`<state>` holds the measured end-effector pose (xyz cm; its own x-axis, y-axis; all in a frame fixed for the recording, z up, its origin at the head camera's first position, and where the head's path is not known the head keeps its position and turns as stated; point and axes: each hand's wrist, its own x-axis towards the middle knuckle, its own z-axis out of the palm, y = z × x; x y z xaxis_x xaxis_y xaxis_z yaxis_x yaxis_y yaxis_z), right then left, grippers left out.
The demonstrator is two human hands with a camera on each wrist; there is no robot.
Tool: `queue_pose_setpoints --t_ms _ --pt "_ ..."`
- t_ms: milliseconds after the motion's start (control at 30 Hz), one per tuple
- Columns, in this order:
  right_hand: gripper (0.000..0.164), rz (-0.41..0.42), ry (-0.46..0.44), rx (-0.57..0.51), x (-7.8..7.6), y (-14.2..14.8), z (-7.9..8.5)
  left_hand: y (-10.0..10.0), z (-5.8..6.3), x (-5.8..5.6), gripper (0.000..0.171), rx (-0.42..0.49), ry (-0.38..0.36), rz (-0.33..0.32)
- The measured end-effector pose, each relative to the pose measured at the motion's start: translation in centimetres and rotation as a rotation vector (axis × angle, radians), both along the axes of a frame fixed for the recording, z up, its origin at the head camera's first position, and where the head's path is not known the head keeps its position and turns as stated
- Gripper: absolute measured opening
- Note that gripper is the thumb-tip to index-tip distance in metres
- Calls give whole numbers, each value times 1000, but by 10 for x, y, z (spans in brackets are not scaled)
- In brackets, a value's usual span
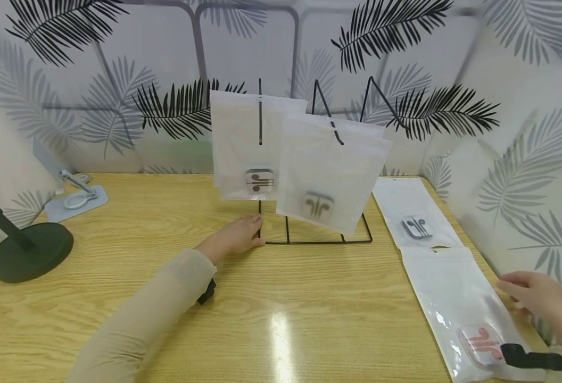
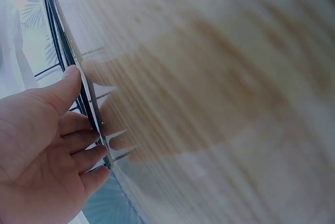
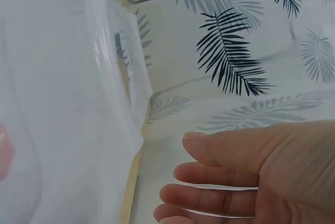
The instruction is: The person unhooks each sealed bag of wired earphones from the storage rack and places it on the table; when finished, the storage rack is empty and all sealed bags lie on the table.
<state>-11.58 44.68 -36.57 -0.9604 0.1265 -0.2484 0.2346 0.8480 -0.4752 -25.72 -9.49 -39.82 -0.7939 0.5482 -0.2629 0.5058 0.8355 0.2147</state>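
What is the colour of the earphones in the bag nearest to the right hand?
The earphones look pinkish red, best seen in the head view.

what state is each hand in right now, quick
Left hand: open, touching the left side of the black wire rack.
Right hand: open, holding nothing, beside the nearer white packet on the table.

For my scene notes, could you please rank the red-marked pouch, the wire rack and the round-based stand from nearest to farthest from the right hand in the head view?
1. Red-marked pouch: just left of the right hand.
2. Wire rack: back, near centre.
3. Round-based stand: far left.
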Motion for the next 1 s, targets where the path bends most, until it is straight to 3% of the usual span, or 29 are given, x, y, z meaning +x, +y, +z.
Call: queue_pose_setpoints --t_ms 200,233,367,433,467,600,800,1000 --pt "69 42 129 -21 -22 14 -11 -1 1 -1 65 5 12 -7" --pt "69 53 164 -14 -29 24 -20 -1 1 -1 65 6 13 -7" --pt "58 99 234 -10 -34 -8 7 -1 1 -1 65 -1 5 -4" --pt "54 118 258 0 -35 -28 26 -1 1 -1 65 -7 7 -6" --pt "52 128 258 -8 -31 -47 44 -1 2 -1 65 -11 7 -7" --pt "53 161 289 -3 -40 -71 66 0 1 -1 65 -21 13 -15" --pt "43 239 355 -53 -54 -105 88 0 0 -2 65 -32 21 -19" --pt "36 305 429 -80 -68 -136 96 0 -1 -2 65 -39 28 -16"
